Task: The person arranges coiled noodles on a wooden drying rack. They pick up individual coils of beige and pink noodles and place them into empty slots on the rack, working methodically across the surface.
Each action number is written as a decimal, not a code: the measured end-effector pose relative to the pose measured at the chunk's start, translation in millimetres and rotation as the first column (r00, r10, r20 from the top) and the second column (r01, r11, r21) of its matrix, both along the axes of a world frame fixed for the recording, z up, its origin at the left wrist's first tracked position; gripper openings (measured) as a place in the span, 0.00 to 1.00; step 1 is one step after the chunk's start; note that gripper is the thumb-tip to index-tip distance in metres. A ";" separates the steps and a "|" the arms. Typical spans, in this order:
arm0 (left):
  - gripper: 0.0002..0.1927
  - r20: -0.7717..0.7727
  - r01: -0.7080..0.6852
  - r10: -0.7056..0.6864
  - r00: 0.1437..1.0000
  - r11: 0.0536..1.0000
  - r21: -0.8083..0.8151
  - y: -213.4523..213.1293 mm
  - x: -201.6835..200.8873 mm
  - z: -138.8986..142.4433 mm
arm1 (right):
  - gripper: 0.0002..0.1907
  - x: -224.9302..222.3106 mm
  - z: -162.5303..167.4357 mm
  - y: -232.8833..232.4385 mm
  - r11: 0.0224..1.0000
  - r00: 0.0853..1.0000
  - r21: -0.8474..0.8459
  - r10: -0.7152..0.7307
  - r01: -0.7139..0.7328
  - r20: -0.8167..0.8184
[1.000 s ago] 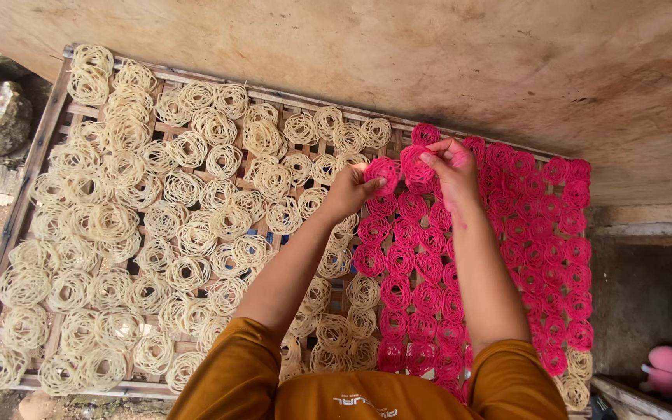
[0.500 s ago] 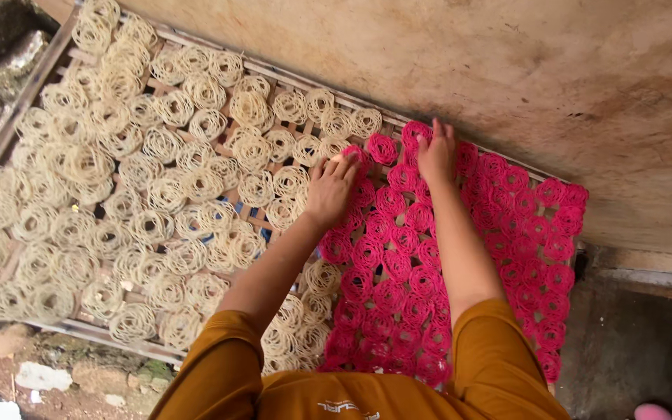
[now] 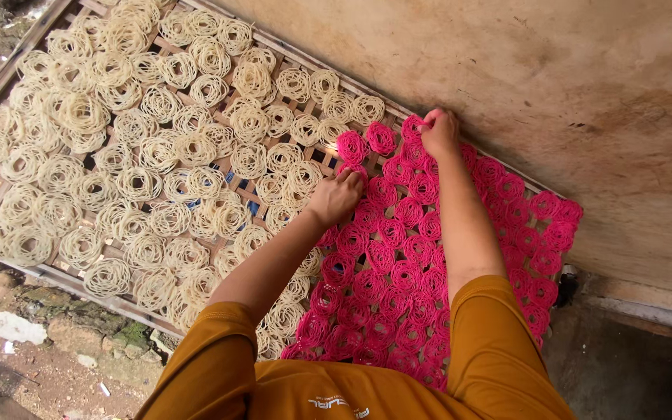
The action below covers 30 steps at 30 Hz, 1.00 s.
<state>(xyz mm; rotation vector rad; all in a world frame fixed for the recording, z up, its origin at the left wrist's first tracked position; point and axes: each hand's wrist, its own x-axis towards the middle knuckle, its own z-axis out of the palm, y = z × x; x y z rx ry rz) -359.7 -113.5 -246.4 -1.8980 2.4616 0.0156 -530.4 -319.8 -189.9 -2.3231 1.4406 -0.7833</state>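
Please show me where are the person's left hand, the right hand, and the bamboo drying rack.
Left hand [image 3: 336, 196], head view: back of the hand, on pink noodle coils.
Right hand [image 3: 439, 132], head view: knuckles, pinching a pink coil.
Flat slatted bamboo drying rack [image 3: 40, 274], head view: its bare near edge rail.

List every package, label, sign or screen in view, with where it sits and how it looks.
Printed mark on the shirt: bottom edge of the view, on the mustard-orange cloth; small, pale lettering with a curved stroke.
White scraps: on the dirt at lower left; crumpled, whether they are wrappers cannot be told.
No signs or screens.
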 end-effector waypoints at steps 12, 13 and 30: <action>0.12 -0.901 -0.608 0.348 0.258 0.784 0.129 -15.0 15.2 18.6 | 0.09 2.0 32.6 49.2 0.973 0.850 -0.207 0.192 -0.101 0.491; 0.14 -0.952 -0.615 0.298 0.066 0.764 0.196 -16.4 19.9 18.7 | 0.08 1.6 36.3 53.0 0.973 0.836 -0.208 0.194 -0.098 0.513; 0.14 -0.957 0.120 0.223 0.188 0.961 0.248 -6.4 -28.4 99.0 | 0.09 -30.1 140.7 102.5 0.941 0.439 -0.301 0.338 -0.153 0.832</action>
